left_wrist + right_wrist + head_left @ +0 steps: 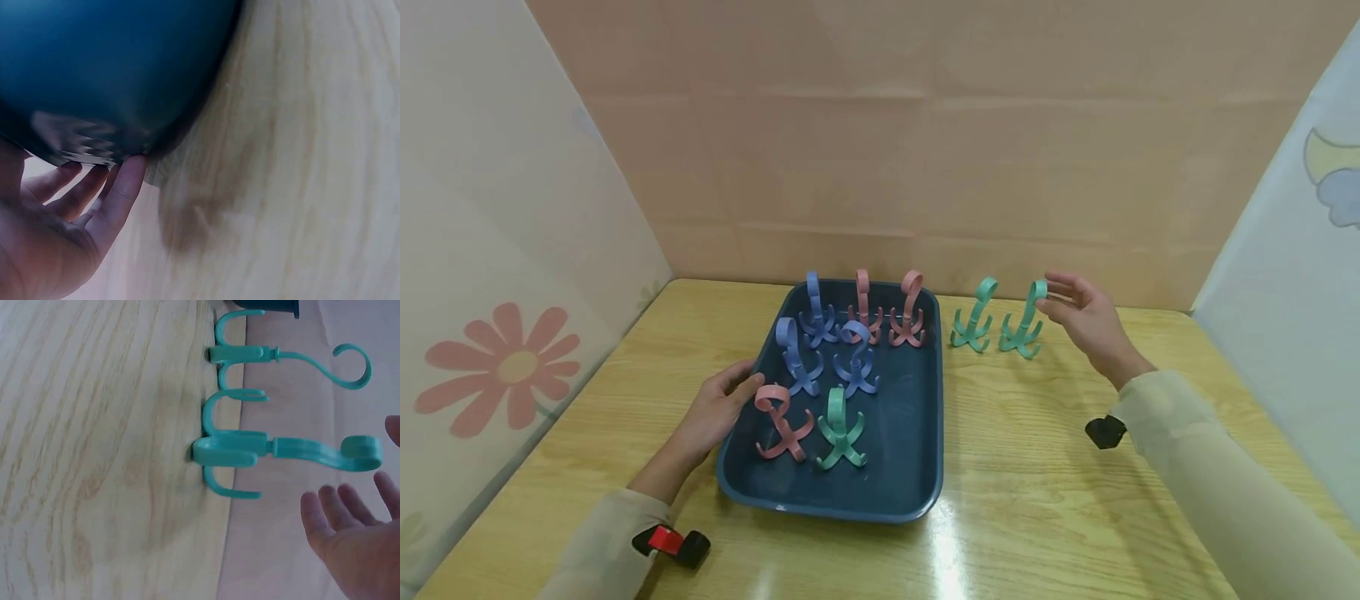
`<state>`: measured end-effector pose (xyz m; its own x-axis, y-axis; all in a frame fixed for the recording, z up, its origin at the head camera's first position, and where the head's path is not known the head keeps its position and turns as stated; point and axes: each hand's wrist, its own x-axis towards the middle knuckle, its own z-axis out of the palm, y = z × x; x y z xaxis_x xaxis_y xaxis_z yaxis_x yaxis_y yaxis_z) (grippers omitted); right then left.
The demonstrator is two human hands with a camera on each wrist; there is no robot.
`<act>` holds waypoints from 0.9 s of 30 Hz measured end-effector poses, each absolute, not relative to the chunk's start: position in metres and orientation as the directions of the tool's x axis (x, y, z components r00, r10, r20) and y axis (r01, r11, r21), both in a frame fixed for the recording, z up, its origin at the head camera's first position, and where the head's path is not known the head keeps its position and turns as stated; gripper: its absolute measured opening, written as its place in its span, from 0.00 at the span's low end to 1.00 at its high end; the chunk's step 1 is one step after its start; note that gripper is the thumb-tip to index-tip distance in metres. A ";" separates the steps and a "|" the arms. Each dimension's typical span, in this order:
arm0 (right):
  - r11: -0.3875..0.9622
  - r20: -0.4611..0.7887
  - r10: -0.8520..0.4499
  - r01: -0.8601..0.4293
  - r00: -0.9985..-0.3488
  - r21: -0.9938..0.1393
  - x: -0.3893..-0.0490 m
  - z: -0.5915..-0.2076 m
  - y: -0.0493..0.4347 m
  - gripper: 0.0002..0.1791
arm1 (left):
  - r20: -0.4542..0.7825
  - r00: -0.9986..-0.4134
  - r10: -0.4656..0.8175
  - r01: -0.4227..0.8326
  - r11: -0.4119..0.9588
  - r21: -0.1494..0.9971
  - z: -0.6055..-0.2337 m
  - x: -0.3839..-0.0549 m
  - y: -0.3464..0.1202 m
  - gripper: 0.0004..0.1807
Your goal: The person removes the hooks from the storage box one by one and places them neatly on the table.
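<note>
My left hand (718,412) holds the left side of a dark blue tray (906,467), thumb at the rim. In the left wrist view its fingertips touch the tray's outer wall (125,69). My right hand (1090,321) is at the back right, fingers apart around the curled top of a green four-pronged hanger hook (1018,333). The right wrist view shows that hook (306,450) upright on its prongs, with the relaxed fingers (315,515) beside its top and a gap between. A second green hook (972,329) stands left of it, beside the tray.
Inside the tray stand blue hooks (802,375), pink hooks (908,325) and one green hook (841,442). Behind the wooden table (1022,492) rises a beige backdrop (925,167). Patterned white panels (482,208) flank both sides.
</note>
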<state>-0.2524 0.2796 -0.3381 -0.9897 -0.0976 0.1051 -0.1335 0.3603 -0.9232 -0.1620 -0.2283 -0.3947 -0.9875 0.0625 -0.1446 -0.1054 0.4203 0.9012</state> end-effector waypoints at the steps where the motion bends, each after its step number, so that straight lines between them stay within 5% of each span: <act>1: 0.382 0.101 -0.084 -0.126 -0.991 -0.916 -0.250 -0.336 0.278 0.36 | -0.143 -0.988 0.063 -0.103 0.421 0.901 -0.395 -0.162 -0.228 0.31; 12: 0.475 0.292 -0.009 -0.260 -0.957 -0.840 -0.227 -0.297 0.225 0.33 | -0.136 -0.989 0.056 -0.101 0.414 0.905 -0.394 -0.161 -0.228 0.30; 27: 0.287 0.388 -0.015 -0.376 -0.922 -0.881 -0.224 -0.290 0.150 0.30 | -0.124 -0.991 0.054 -0.093 0.391 0.916 -0.395 -0.159 -0.227 0.32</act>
<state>-0.2235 0.1500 -0.2896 -0.9216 -0.0148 0.3879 -0.3756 0.2866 -0.8814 -0.1595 -0.2268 -0.3949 -0.9908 0.0541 -0.1239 -0.0931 0.3913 0.9156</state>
